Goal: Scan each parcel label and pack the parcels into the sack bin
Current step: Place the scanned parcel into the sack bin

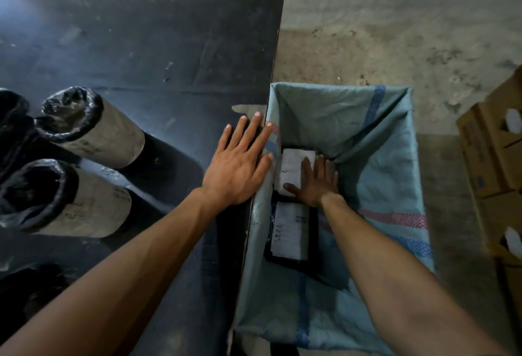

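Observation:
The sack bin [389,180], lined with pale blue woven sacking, stands right of the dark table. Two black parcels with white labels lie at its bottom. My right hand [313,182] reaches down into the bin and rests flat on the far parcel [292,167], fingers spread over its label. The near parcel [288,231] lies just below it, untouched. My left hand [240,162] lies flat and open on the table edge, its fingertips touching the bin's left rim. Two cylindrical parcels [93,132] [70,200] wrapped in black plastic with pale labels lie on the table at the left.
The dark table [158,53] takes up the left half of the view. More black-wrapped bundles [11,118] sit at its far left edge. Cardboard boxes [491,158] stand on the concrete floor [395,30] to the right of the bin.

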A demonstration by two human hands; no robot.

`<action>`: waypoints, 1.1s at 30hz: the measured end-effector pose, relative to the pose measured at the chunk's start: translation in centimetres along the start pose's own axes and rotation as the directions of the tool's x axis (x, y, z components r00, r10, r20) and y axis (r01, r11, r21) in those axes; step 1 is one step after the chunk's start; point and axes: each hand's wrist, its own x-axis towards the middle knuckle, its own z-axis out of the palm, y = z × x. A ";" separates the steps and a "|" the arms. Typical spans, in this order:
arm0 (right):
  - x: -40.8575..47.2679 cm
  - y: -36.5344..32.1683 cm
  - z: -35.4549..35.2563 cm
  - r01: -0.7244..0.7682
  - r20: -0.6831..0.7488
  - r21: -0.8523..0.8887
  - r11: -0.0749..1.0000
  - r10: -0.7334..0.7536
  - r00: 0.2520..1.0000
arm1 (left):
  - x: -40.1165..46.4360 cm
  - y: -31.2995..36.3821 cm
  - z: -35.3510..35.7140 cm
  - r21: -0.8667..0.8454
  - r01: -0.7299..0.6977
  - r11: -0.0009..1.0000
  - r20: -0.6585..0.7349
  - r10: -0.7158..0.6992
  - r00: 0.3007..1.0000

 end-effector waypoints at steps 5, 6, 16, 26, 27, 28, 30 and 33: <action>-4.5 -0.6 -2.6 -0.024 -0.081 0.023 0.999 0.026 0.996 | 0.0 0.0 0.1 -0.026 0.002 1.000 -0.004 -0.002 1.000; -5.6 -0.6 -3.1 -0.017 -0.095 0.039 0.999 0.021 0.995 | 0.0 0.1 0.0 -0.036 0.005 0.999 -0.003 -0.005 1.000; -16.9 -3.6 -7.2 0.087 -0.333 0.081 0.993 -0.056 0.941 | -1.5 0.2 -3.3 -0.392 0.023 0.920 -0.047 -0.045 0.998; -26.8 -14.3 -12.3 0.078 -0.580 0.071 0.994 -0.022 0.814 | -4.2 -4.9 -15.0 -0.353 -0.142 0.925 -0.311 0.027 0.950; -27.7 -15.9 -12.7 0.093 -0.610 0.055 0.994 -0.040 0.791 | -4.6 -5.9 -16.8 -0.359 -0.159 0.920 -0.351 0.024 0.936; -28.5 -17.6 -13.0 0.111 -0.639 0.037 0.993 -0.062 0.766 | -5.1 -6.9 -18.5 -0.361 -0.172 0.917 -0.385 0.021 0.923; -29.8 -21.2 -13.4 0.148 -0.678 0.001 0.989 -0.109 0.727 | -6.6 -9.5 -21.4 -0.355 -0.178 0.918 -0.424 0.012 0.906; -30.8 -27.3 -13.6 0.204 -0.690 -0.065 0.977 -0.192 0.697 | -9.4 -14.9 -24.6 -0.343 -0.132 0.930 -0.453 -0.040 0.891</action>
